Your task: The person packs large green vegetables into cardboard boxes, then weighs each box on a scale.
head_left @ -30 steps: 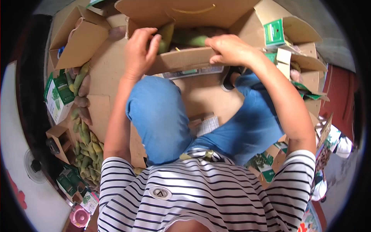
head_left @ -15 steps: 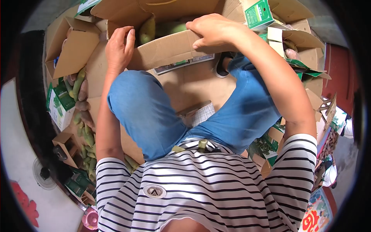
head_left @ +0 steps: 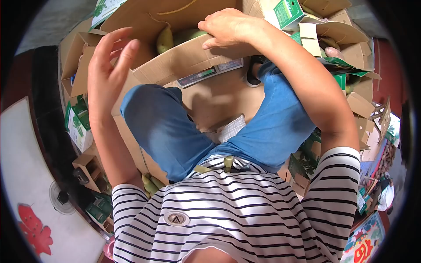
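An open cardboard box point(head_left: 175, 59) stands in front of my knees with its front flap toward me. Inside lie green-yellow pieces that look like ears of corn in the husk point(head_left: 165, 40). My right hand point(head_left: 230, 27) grips the upper edge of the front flap, thumb on the near side and fingers over the top. My left hand point(head_left: 107, 65) is in the air just left of the box, fingers apart and slightly blurred, holding nothing. Below the flap shows the panel of a digital scale point(head_left: 197, 78); the box hides the rest of it.
Other open cartons point(head_left: 81, 61) stand at left, and more cartons point(head_left: 346, 41) with produce at right. Green-and-white printed boxes point(head_left: 79, 125) are at left. Ears of produce point(head_left: 151, 184) lie by my left hip. A standing fan point(head_left: 61, 197) is at lower left.
My left hand has let go of the box's left edge and moved left, its fingers spreading. My right hand has shifted slightly left along the flap. The view has turned a little.
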Tool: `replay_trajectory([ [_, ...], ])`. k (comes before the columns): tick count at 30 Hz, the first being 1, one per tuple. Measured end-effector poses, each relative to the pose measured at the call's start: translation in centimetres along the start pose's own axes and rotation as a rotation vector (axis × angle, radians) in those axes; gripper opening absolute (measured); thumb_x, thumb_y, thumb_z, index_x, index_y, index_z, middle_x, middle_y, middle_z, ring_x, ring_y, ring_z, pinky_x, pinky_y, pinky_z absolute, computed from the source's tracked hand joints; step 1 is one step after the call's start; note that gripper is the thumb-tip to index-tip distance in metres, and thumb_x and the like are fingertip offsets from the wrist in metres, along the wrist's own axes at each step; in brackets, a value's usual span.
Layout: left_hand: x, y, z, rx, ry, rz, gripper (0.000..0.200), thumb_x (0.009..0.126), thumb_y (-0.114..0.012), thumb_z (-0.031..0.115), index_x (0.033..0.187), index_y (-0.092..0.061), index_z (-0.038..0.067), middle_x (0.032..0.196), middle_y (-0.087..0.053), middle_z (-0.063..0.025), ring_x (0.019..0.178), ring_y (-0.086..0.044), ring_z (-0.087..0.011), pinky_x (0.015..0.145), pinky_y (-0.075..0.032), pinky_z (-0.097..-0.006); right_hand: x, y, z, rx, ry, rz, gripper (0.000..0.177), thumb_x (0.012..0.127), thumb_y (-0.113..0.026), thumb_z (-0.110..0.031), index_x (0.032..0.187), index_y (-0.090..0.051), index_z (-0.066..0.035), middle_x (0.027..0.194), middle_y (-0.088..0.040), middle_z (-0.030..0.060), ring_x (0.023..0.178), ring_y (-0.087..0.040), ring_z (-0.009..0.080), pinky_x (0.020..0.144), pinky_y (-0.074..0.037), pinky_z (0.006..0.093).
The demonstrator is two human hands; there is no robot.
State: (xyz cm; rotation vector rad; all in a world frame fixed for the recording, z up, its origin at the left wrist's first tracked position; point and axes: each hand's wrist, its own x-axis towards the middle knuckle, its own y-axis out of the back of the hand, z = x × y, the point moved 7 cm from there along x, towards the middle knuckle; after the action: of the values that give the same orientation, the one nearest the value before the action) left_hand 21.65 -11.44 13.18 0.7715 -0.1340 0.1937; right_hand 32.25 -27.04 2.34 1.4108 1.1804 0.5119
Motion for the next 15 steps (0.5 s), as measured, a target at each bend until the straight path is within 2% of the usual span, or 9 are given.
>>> replay_trajectory([
  [2,0.0,-1.0,2.4,0.135,-0.105,-0.036,0.032,0.088,-0.067,0.021,0.114,-0.061,0.003,0.102,-0.062,-0.0075,0.09,-0.061,-0.0173,0.075,-0.049,-0.0288,0.2,-0.4,0.1,-0.02,0.005,-0.037,0.041,0.08,-0.069,-0.032,0.104,-0.059,0.0,0.095,-0.065,0.0171,0.099,-0.062,0.0332,0.085,-0.05,0.0427],
  [6,0.5,-3.0,4.5,0.295,-0.165,-0.042,0.035,0.087,-0.067,0.023,0.114,-0.06,0.003,0.105,-0.062,-0.0115,0.093,-0.061,-0.0252,0.073,-0.05,-0.0322,0.4,-1.5,0.2,-0.048,0.007,-0.097,0.038,0.075,-0.072,-0.023,0.103,-0.06,0.0,0.094,-0.065,0.0164,0.098,-0.062,0.0328,0.083,-0.05,0.0427],
  [9,0.7,-3.8,4.1,0.315,-0.131,-0.076,0.035,0.087,-0.067,0.024,0.114,-0.059,0.003,0.107,-0.062,-0.0118,0.094,-0.062,-0.0256,0.074,-0.05,-0.0342,0.1,-1.5,0.2,-0.058,0.008,-0.113,0.038,0.072,-0.072,-0.019,0.103,-0.06,0.0,0.094,-0.066,0.0165,0.097,-0.062,0.0328,0.083,-0.05,0.0426],
  [13,0.1,-3.9,3.5,0.412,-0.079,-0.138,0.032,0.087,-0.068,0.019,0.115,-0.061,0.005,0.104,-0.062,-0.0082,0.094,-0.062,-0.0177,0.074,-0.047,-0.0302,0.2,-1.6,0.2,-0.057,0.001,-0.134,0.037,0.072,-0.071,-0.015,0.104,-0.059,0.0,0.094,-0.066,0.0167,0.097,-0.062,0.0328,0.083,-0.05,0.0424],
  [15,-0.4,-3.9,3.7,0.411,-0.11,-0.142,0.032,0.086,-0.068,0.018,0.114,-0.062,0.005,0.102,-0.063,-0.008,0.092,-0.062,-0.0176,0.07,-0.046,-0.0297,0.4,-1.4,0.1,-0.08,-0.005,-0.11,0.031,0.072,-0.073,-0.018,0.098,-0.066,-0.003,0.095,-0.068,0.013,0.096,-0.065,0.0286,0.08,-0.053,0.0407],
])
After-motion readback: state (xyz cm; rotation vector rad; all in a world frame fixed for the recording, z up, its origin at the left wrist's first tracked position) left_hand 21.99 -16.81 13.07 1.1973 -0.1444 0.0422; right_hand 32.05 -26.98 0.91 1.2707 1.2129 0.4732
